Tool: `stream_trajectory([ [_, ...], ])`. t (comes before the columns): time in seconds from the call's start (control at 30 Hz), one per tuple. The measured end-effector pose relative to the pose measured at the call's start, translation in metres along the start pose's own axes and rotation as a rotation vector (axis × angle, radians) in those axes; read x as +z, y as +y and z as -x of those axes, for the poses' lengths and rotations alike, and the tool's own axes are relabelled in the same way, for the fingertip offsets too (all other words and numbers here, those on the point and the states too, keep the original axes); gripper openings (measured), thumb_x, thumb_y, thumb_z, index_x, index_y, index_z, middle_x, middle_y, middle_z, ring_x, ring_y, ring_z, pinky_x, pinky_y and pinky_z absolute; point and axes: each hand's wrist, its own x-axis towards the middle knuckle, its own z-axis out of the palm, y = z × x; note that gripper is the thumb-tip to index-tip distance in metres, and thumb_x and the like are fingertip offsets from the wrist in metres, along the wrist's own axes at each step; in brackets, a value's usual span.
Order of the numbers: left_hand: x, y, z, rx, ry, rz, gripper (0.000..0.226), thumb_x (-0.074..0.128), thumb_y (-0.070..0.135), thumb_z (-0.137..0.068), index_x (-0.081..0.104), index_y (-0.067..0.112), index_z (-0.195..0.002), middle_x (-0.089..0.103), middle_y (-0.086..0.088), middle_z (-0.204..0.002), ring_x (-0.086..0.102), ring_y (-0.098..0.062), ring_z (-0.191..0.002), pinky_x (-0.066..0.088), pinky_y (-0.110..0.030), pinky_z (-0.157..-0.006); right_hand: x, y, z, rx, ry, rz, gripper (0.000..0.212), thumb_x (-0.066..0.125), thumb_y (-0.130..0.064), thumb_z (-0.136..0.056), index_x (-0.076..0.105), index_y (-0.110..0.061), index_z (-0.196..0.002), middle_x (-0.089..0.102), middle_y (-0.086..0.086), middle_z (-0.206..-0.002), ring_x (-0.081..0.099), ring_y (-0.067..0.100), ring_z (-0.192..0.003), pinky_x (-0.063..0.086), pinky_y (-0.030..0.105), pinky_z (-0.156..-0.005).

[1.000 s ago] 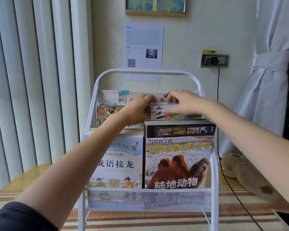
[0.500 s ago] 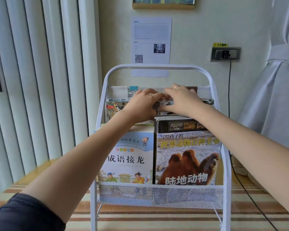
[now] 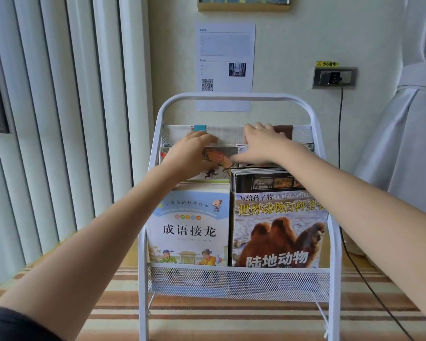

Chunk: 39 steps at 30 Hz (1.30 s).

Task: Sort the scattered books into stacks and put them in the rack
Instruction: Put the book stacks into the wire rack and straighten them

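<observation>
A white metal rack (image 3: 234,97) stands in front of me with three tiers of books. In the front tier a light blue story book (image 3: 190,230) stands on the left, beside a camel-cover animal book (image 3: 278,232). My left hand (image 3: 191,155) rests on the top edge of a horse-picture book (image 3: 220,156) in the middle tier. My right hand (image 3: 261,146) grips the middle-tier books to its right, thumb in front and fingers over their tops. Those books are mostly hidden by the hand. Printed pages (image 3: 228,134) and a brown book (image 3: 284,131) fill the back tier.
Vertical blinds (image 3: 59,119) hang at the left and a tied curtain (image 3: 408,134) at the right. A black cable (image 3: 340,134) runs down from a wall socket (image 3: 334,77) close to the rack's right side. The rack stands on a striped rug (image 3: 207,316).
The book held at the top of the middle tier has gone down into it. My hands have moved apart, the left one leftward, uncovering the horse-picture cover.
</observation>
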Motion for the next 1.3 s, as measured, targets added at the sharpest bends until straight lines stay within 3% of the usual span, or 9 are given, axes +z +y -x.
stream_trajectory([
  [0.23,-0.009,0.003,-0.003,-0.013,-0.085,-0.023,0.065,0.081,0.038,-0.068,0.059,0.019,-0.125,0.059,-0.004,-0.121,0.051,-0.023,-0.113,0.038,-0.029,-0.093,0.008,0.008,0.005,-0.057,0.078,-0.089,0.033,0.058,-0.032,-0.084,0.041,-0.019,-0.110,0.041,0.009,-0.131,0.033,0.029,-0.124,0.034,0.051,-0.095],
  [0.5,-0.011,0.010,0.004,-0.011,-0.092,-0.085,0.063,0.080,0.022,-0.072,0.054,0.019,-0.129,0.055,-0.005,-0.127,0.047,-0.024,-0.118,0.038,-0.031,-0.094,-0.002,0.042,0.019,-0.183,0.007,-0.528,0.036,0.076,-0.028,-0.076,0.059,-0.021,-0.107,0.059,-0.005,-0.106,0.055,0.013,-0.101,0.046,0.031,-0.093],
  [0.6,-0.009,0.010,0.007,-0.014,-0.092,-0.112,0.064,0.076,0.018,-0.075,0.051,0.020,-0.134,0.053,-0.005,-0.130,0.046,-0.024,-0.121,0.038,-0.032,-0.097,-0.005,0.058,0.030,-0.093,0.303,-0.624,0.019,0.063,-0.020,-0.088,0.064,-0.013,-0.105,0.063,-0.002,-0.101,0.057,0.013,-0.091,0.043,0.023,-0.080],
  [0.73,-0.014,0.021,0.006,-0.008,-0.130,-0.158,0.065,0.070,0.021,-0.080,0.045,0.019,-0.139,0.054,-0.007,-0.131,0.048,-0.026,-0.120,0.041,-0.035,-0.096,-0.004,0.095,0.046,0.417,0.697,-0.665,0.032,0.044,-0.029,-0.092,0.060,-0.007,-0.108,0.057,0.014,-0.117,0.053,0.029,-0.106,0.039,0.029,-0.083],
  [0.83,-0.011,0.034,0.003,-0.028,-0.139,-0.087,0.059,0.062,0.031,-0.087,0.043,0.015,-0.141,0.055,-0.009,-0.134,0.050,-0.028,-0.121,0.041,-0.038,-0.100,0.007,0.104,0.059,0.690,0.301,-0.881,0.065,0.029,-0.062,-0.087,0.051,-0.013,-0.123,0.050,0.018,-0.128,0.049,0.033,-0.115,0.041,0.035,-0.089],
  [0.93,0.001,0.043,0.003,-0.031,-0.198,-0.046,0.055,0.049,0.022,-0.094,0.034,0.014,-0.146,0.039,-0.006,-0.150,0.035,-0.022,-0.138,0.020,-0.043,-0.115,0.016,0.097,0.075,0.631,-0.106,-1.328,0.073,0.018,-0.072,-0.089,0.055,-0.018,-0.122,0.066,0.016,-0.113,0.064,0.029,-0.103,0.049,0.040,-0.090],
  [1.1,0.011,0.048,-0.003,0.015,-0.300,-0.095,0.069,0.044,0.002,-0.093,0.012,0.016,-0.152,0.014,0.000,-0.159,0.003,-0.014,-0.147,-0.003,-0.050,-0.117,0.014,0.104,0.080,0.524,-0.162,-1.449,0.074,0.021,-0.075,-0.086,0.063,-0.021,-0.114,0.070,0.015,-0.106,0.067,0.027,-0.098,0.051,0.037,-0.086],
  [1.2,0.018,0.044,-0.006,0.005,-0.215,-0.093,0.068,0.052,0.010,-0.092,0.020,0.023,-0.151,0.024,0.003,-0.157,0.014,-0.013,-0.146,0.007,-0.047,-0.117,0.020,0.112,0.087,0.483,-0.274,-1.455,0.078,0.022,-0.079,-0.083,0.063,-0.021,-0.116,0.069,0.015,-0.112,0.064,0.029,-0.106,0.045,0.042,-0.095],
  [1.3,0.016,0.040,-0.005,0.011,-0.085,-0.146,0.061,0.059,0.020,-0.088,0.036,0.029,-0.143,0.043,0.005,-0.146,0.035,-0.019,-0.135,0.027,-0.041,-0.107,0.020,0.114,0.088,0.519,-0.318,-1.223,0.086,0.021,-0.086,-0.074,0.049,-0.031,-0.134,0.054,0.007,-0.136,0.042,0.030,-0.131,0.018,0.056,-0.111],
])
